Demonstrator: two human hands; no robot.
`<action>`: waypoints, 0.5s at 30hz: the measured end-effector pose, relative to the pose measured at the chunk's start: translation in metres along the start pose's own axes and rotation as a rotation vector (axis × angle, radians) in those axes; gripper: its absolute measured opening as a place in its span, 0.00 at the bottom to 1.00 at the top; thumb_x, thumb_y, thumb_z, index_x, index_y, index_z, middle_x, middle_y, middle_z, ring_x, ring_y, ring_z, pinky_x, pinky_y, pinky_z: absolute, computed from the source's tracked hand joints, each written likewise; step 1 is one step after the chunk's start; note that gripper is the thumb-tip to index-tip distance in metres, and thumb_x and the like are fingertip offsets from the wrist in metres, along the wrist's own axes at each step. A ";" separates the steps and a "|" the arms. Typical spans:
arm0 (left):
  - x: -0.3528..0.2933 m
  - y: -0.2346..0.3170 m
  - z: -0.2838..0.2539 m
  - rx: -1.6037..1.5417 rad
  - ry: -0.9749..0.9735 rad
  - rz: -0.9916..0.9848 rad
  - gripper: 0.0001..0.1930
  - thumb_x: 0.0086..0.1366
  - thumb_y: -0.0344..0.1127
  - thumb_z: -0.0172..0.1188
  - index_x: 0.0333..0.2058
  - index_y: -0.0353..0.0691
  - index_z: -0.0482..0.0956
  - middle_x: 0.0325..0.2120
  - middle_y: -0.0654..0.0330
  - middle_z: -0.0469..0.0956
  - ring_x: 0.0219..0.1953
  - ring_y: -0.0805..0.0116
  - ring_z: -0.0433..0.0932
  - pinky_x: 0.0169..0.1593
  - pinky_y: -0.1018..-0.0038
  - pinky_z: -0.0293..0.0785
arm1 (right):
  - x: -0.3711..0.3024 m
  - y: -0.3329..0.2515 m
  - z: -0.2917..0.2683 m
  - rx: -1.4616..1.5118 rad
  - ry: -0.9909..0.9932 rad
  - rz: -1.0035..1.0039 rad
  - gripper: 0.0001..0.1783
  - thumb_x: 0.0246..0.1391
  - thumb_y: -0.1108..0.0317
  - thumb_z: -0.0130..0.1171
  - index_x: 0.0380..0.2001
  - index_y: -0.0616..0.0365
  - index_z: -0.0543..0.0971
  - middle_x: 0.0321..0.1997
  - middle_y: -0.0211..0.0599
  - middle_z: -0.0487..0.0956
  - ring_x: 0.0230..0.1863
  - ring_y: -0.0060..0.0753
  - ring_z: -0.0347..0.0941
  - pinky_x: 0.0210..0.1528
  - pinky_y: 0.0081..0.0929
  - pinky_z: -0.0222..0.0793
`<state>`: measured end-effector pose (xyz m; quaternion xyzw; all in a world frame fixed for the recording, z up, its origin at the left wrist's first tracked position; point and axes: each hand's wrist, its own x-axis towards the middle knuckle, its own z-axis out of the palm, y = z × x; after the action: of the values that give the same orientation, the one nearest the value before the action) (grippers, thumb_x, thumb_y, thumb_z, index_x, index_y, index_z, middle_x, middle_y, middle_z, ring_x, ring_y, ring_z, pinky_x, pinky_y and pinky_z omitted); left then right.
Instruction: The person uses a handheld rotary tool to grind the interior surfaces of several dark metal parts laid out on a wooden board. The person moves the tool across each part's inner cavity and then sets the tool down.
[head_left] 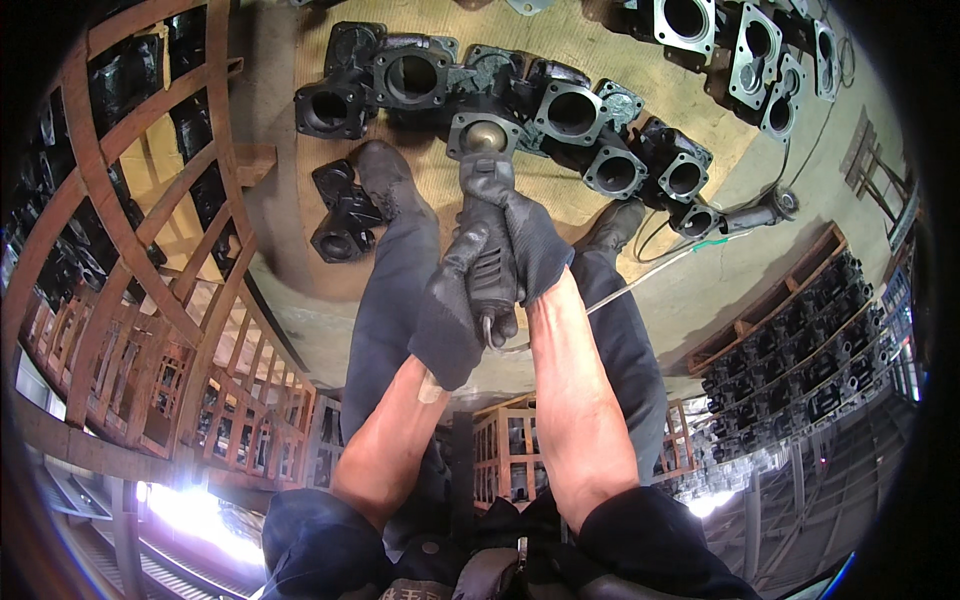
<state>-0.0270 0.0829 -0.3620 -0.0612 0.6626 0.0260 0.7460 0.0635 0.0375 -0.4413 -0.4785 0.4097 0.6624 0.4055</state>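
Both my hands wear dark gloves and grip a black corded angle grinder (pixel 490 268), held lengthwise in front of me. My left hand (pixel 450 300) wraps the rear of its body from the left. Higher up on the right side, my right hand (pixel 538 240) closes round it. The grinder's head reaches a square-flanged metal casting (pixel 461 136) on the floor; a brownish round shape shows in the flange there, and whether the tool touches the metal I cannot tell. Beside that casting lie more black pipe-like castings (pixel 412 80) with round bores, in a curved row.
A smaller black casting (pixel 343 215) lies by my left shoe (pixel 385 180). Cardboard (pixel 270 200) covers part of the floor. Another corded power tool (pixel 765 210) lies at the right, its cable looping nearby. Brown crate frames (pixel 220 290) stand left; a loaded pallet (pixel 770 300) stands right.
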 end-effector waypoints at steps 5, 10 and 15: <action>0.005 -0.003 -0.010 -0.023 -0.061 -0.033 0.20 0.66 0.49 0.55 0.39 0.34 0.75 0.19 0.57 0.77 0.08 0.64 0.71 0.07 0.71 0.67 | -0.001 0.001 -0.002 0.006 -0.017 -0.002 0.21 0.50 0.58 0.65 0.37 0.67 0.75 0.25 0.41 0.77 0.20 0.31 0.75 0.24 0.27 0.76; -0.006 -0.003 0.002 -0.034 0.036 -0.031 0.19 0.66 0.49 0.56 0.38 0.34 0.75 0.18 0.59 0.75 0.08 0.64 0.71 0.07 0.71 0.66 | -0.004 0.000 -0.003 -0.043 0.048 -0.027 0.21 0.50 0.58 0.65 0.36 0.67 0.75 0.25 0.41 0.77 0.20 0.31 0.75 0.25 0.27 0.76; -0.009 -0.006 0.004 0.027 0.019 -0.016 0.20 0.67 0.50 0.54 0.39 0.35 0.74 0.18 0.58 0.75 0.08 0.63 0.71 0.07 0.69 0.67 | -0.019 -0.012 0.005 -0.029 0.038 -0.009 0.21 0.50 0.58 0.66 0.36 0.67 0.76 0.25 0.41 0.78 0.20 0.32 0.75 0.25 0.27 0.76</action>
<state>-0.0237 0.0777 -0.3520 -0.0566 0.6694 0.0106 0.7406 0.0774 0.0429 -0.4235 -0.4986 0.4057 0.6572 0.3935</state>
